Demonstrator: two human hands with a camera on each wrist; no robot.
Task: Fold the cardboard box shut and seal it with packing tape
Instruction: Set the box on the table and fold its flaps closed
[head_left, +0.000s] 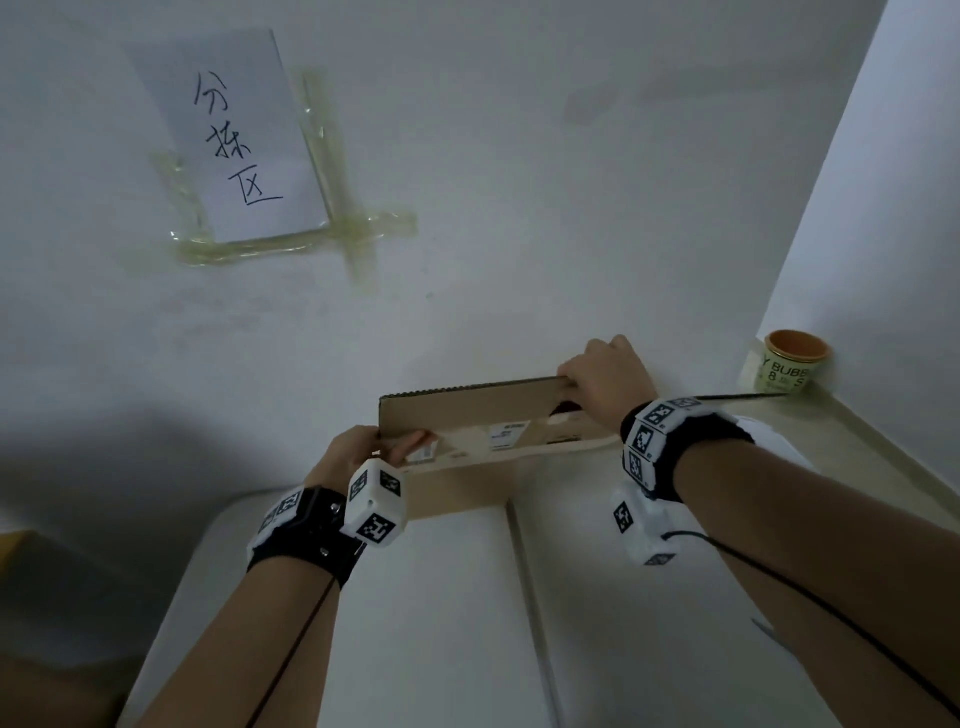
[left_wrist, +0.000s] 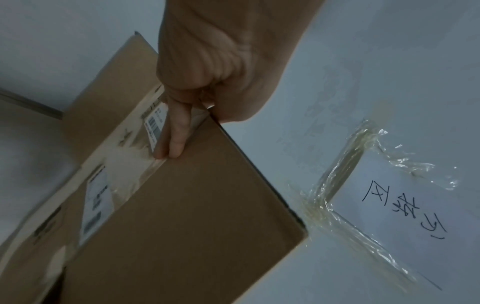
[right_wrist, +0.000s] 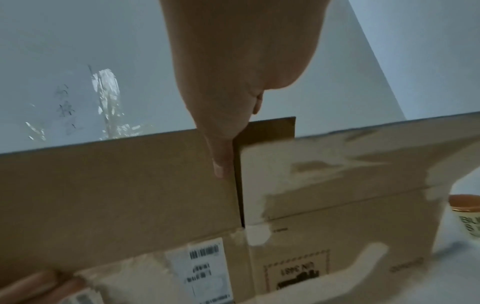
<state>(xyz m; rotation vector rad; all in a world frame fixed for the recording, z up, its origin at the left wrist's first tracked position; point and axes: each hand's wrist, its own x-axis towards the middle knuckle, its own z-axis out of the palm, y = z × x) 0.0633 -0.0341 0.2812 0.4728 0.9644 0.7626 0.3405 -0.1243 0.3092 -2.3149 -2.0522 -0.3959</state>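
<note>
A brown cardboard box (head_left: 467, 488) with white labels and old tape marks stands on a white table against the wall. Its long flap (head_left: 467, 410) is raised upright. My left hand (head_left: 358, 452) pinches the flap's left end, fingers (left_wrist: 179, 133) on the near face and thumb behind. My right hand (head_left: 602, 369) grips the flap's top right corner, with one finger (right_wrist: 221, 162) lying down its near face beside the side flap (right_wrist: 337, 174). A pale cylinder with an orange inside and printed letters (head_left: 787, 366) stands at the right; I cannot tell whether it is the tape.
A handwritten paper sign (head_left: 234, 140) is taped to the wall above the box. The white table (head_left: 441, 613) has a seam running toward me. A side wall closes the right corner. Something brown (head_left: 31, 649) lies low at the left edge.
</note>
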